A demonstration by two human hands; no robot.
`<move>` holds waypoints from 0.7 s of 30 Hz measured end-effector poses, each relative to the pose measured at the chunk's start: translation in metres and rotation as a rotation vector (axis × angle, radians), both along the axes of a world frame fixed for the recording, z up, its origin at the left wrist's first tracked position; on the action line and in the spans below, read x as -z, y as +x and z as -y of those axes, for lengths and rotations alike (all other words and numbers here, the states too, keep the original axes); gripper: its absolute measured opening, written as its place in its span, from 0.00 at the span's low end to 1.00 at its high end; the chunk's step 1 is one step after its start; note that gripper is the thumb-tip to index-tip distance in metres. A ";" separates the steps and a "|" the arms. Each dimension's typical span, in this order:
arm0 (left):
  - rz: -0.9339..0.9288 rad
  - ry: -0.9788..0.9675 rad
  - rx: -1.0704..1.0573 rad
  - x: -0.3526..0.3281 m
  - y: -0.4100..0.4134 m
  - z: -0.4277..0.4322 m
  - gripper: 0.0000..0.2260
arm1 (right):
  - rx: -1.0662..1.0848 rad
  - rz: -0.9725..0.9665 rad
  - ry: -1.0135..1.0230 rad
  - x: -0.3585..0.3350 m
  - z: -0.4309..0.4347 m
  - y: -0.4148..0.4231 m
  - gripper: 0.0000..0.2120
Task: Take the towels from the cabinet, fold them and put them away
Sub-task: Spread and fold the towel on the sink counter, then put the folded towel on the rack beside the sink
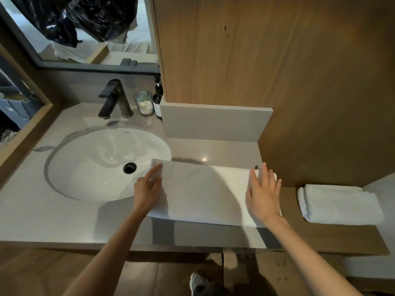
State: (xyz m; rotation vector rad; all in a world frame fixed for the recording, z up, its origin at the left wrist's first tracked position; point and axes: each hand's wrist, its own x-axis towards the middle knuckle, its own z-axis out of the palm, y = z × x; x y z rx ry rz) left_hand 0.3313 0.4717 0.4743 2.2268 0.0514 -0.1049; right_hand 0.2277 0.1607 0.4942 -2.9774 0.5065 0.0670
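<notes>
Lying flat on the grey counter in the head view, a white towel forms a long, smooth rectangle, its left end reaching over the rim of the oval white sink and its right end stopping near the wooden cabinet. Its surface looks even and uncreased, with a shadow falling across its middle. The left hand rests at the towel's left end, fingers extended and relaxed, slightly blurred. The right hand lies over the right end with fingers spread straight; neither hand grips the cloth. The 2 hands are well apart, 1 at each end. A second white towel, already folded into a thick pad, sits on the brown ledge to the right. Behind the sink stand a dark faucet, a glass and a dark pump bottle.
</notes>
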 end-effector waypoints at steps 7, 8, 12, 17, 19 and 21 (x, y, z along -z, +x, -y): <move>0.132 -0.264 0.054 -0.058 -0.002 0.009 0.22 | -0.288 0.131 0.461 -0.073 -0.039 0.054 0.28; 0.149 -0.269 0.076 -0.071 0.001 0.012 0.25 | -0.338 0.139 0.502 -0.087 -0.044 0.063 0.29; 0.248 -0.275 0.185 -0.126 0.013 0.034 0.27 | -0.428 0.170 0.718 -0.146 -0.054 0.095 0.37; 0.381 -0.250 0.391 -0.197 0.021 0.061 0.22 | -0.471 0.217 0.804 -0.206 -0.040 0.114 0.34; 0.452 -0.235 0.472 -0.222 0.027 0.070 0.23 | -0.492 0.262 0.777 -0.232 -0.030 0.113 0.24; 0.547 -0.190 0.525 -0.244 0.035 0.077 0.23 | -0.503 0.301 0.718 -0.254 -0.023 0.107 0.21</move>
